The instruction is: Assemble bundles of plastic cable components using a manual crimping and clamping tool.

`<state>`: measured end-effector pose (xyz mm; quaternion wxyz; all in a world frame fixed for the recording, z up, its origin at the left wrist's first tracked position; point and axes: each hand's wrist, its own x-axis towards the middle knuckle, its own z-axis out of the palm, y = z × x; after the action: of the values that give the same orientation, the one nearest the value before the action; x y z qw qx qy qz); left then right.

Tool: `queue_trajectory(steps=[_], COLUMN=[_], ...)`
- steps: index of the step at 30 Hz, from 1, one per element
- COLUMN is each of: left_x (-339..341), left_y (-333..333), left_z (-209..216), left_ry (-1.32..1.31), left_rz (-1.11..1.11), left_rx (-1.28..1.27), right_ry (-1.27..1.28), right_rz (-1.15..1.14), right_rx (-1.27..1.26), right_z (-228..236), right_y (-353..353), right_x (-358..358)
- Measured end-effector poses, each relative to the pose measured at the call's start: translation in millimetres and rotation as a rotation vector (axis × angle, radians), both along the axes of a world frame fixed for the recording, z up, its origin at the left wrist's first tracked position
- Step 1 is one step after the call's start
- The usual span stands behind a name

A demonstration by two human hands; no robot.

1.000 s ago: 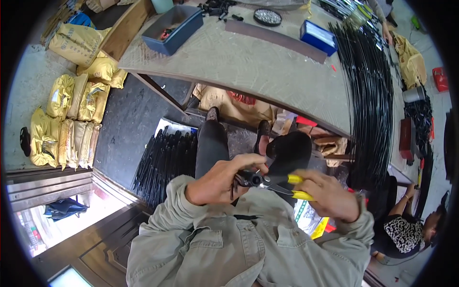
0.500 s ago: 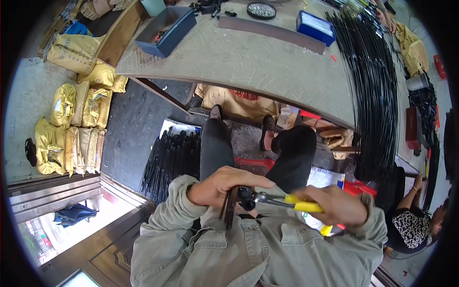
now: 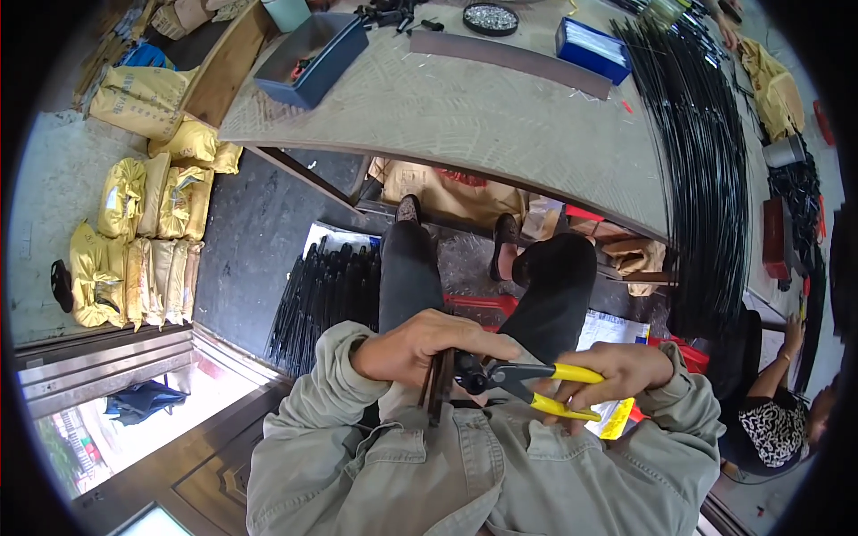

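My left hand [image 3: 427, 347] is wrapped round a bundle of thin dark rods [image 3: 435, 384] with a black rounded end piece [image 3: 470, 373]. In my right hand [image 3: 606, 371] is a pair of pliers [image 3: 572, 372] with yellow handles and dark metal jaws. The handles stand apart, with fingers reaching between them. The plier jaws are up against the black end piece beside my left fingers; whether they grip it I cannot make out. Both hands are over my lap, in front of my shirt.
Ahead is a worktable [image 3: 429, 116] with a blue-grey bin [image 3: 313, 67], a blue box [image 3: 592, 52] and long black rods [image 3: 697, 179]. Another rod bundle [image 3: 326, 304] stands by my left leg. Yellow sacks [image 3: 125, 241] line the left. A co-worker [image 3: 773, 424] sits at right.
The plier handles have spread apart from nearly together, and my right hand has loosened round them. My left hand still holds the rods in about the same place.
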<state>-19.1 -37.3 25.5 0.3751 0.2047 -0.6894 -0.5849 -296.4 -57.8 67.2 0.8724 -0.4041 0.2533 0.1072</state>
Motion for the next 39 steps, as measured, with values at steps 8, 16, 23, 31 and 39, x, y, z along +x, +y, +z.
queue_trajectory(steps=[8, 16, 23, 31, 39], left_x=[0, -3, 4, 23, 31], left_y=[4, 12, 19, 24, 19], left_z=[-11, -6, -14, -15, -5], left_ry=[-0.075, -0.109, -0.060, -0.102, -0.105], left_rz=[0.257, 0.434, 0.493, 0.565, 0.504], left_rx=[-0.146, -0.089, 0.014, 0.082, 0.151], right_ry=[0.220, 0.211, 0.058, 0.061, 0.442], right_rz=[0.021, -0.193, -0.374, -0.537, -0.351], right_rx=[-1.789, -1.898, -1.796, -2.009, -2.723], right_z=[-9, -24, -95, -57, -47], right_y=[12, 8, 12, -6, -9], right_x=[21, 34, 57, 79, 83])
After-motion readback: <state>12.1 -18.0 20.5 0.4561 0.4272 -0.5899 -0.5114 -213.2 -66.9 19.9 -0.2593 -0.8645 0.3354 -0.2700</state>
